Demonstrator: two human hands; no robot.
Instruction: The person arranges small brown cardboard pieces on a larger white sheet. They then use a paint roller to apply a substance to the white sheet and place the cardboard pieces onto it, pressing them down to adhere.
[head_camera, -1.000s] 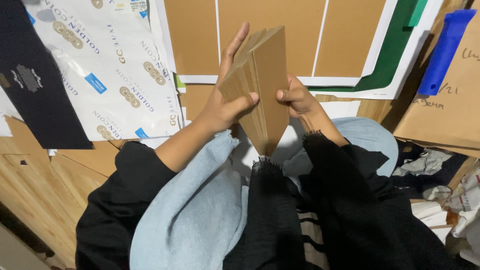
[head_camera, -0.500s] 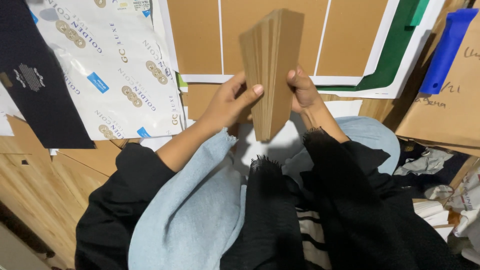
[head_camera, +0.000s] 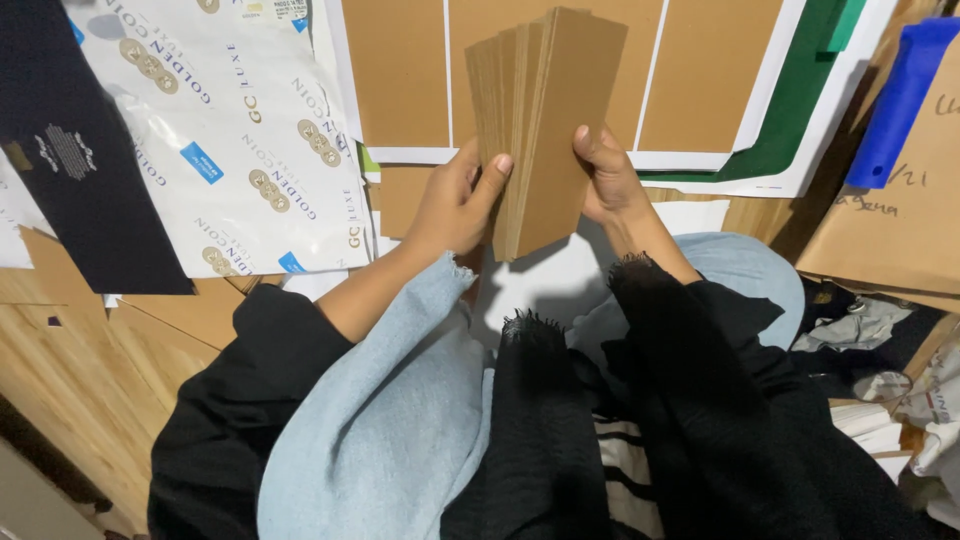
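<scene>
head view: a thick stack of tall, rectangular brown cardboard sheets (head_camera: 545, 130) is held upright between two bare hands, above the lap. the left hand (head_camera: 455, 205) is set against the stack's left edge, its fingers (head_camera: 497, 170) closed on the lower part of the sheets, with the thumb laid across the front face. the right hand (head_camera: 605, 175) is pressed to the stack's right edge, its fingers closed behind the cardboard and only the thumb shown at the front. the sheets are fanned slightly at the top, so that several edges are seen side by side, and the bottom corner is pointed down between the two wrists.

beyond the fingers, a white-edged backing sheet bearing large brown rectangular panels (head_camera: 400, 80) is spread flat, partly hidden by the stack. further to the right of the right hand's fingers, a green sheet (head_camera: 800, 110) is tucked under that backing, and a blue plastic piece (head_camera: 895, 100) is laid against a brown cardboard box (head_camera: 900, 230). to the left of the left hand's fingers, a glossy white printed wrapper with gold coin marks (head_camera: 230, 150) is stretched out, and a black card (head_camera: 70, 150) is laid just beside it, further left. below the wrapper, a light wooden surface (head_camera: 80, 350) is seen.

beneath the fingers, black sleeves (head_camera: 240, 400) and a pale blue cloth (head_camera: 390, 420) are draped over the arms and lap, with a white sheet (head_camera: 555, 275) lying between them, just under the stack.
</scene>
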